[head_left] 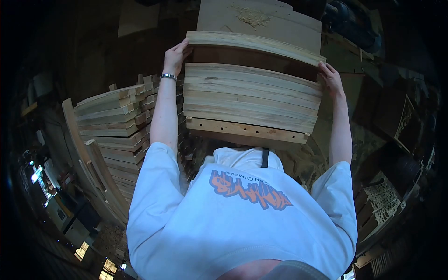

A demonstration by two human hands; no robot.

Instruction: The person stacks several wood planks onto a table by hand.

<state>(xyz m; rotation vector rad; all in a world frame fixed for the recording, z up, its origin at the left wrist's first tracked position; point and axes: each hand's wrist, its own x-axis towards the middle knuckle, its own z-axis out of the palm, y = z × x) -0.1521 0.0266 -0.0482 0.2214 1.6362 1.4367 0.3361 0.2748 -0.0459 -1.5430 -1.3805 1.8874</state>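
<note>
A pale wooden board [256,43] spans the space between my two hands, beyond a row of similar planks. My left hand [175,58] grips its left end, fingers closed at the corner. At the other end my right hand [330,77] pinches the board's right corner. Closer to my body, several wooden planks [252,95] lie side by side, separated from the held board by a dark gap. Along their near side runs a wooden strip [247,130] with several dark holes.
On the left rises a tall stack of planks [112,121], with upright boards [74,130] leaning beside it. A pale panel [214,18] at the back carries a heap of sawdust [252,16]. A dark blue machine [352,25] stands at the back right. Wood pieces [382,200] fill a holder at right.
</note>
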